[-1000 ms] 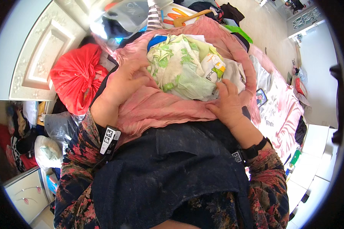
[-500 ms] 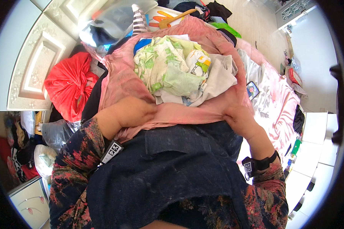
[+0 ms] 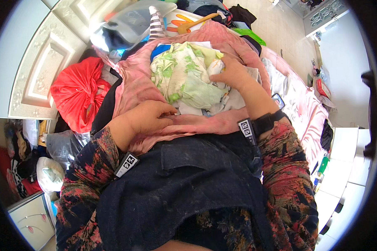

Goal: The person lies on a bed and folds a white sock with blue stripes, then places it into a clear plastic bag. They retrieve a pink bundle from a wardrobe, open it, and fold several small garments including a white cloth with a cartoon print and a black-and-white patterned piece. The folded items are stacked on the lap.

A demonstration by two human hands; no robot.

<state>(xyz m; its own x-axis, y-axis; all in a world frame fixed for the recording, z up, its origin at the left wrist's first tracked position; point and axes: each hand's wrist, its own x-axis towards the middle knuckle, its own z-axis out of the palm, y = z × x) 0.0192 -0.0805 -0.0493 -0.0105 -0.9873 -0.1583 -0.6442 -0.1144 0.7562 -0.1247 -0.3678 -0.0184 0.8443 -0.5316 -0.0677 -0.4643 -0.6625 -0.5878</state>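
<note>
On the pink cloth (image 3: 132,85): heap of clothes (image 3: 186,77), both hands close in.
Right hand (image 3: 231,74) at the heap's right side, thumb and fingers apart; left hand (image 3: 151,117) on the cloth's near part, fingers bent, pinch cannot be told. Step, judged: adjusting the heap. Next move likely calls for a broad, loose hold; rounded pile looks soft, crumpled, green-patterned; cloth thin, wrinkled.

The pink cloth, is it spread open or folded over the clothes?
Spread open: the pink cloth shows on both sides of the clothes pile, which lies uncovered.
</note>
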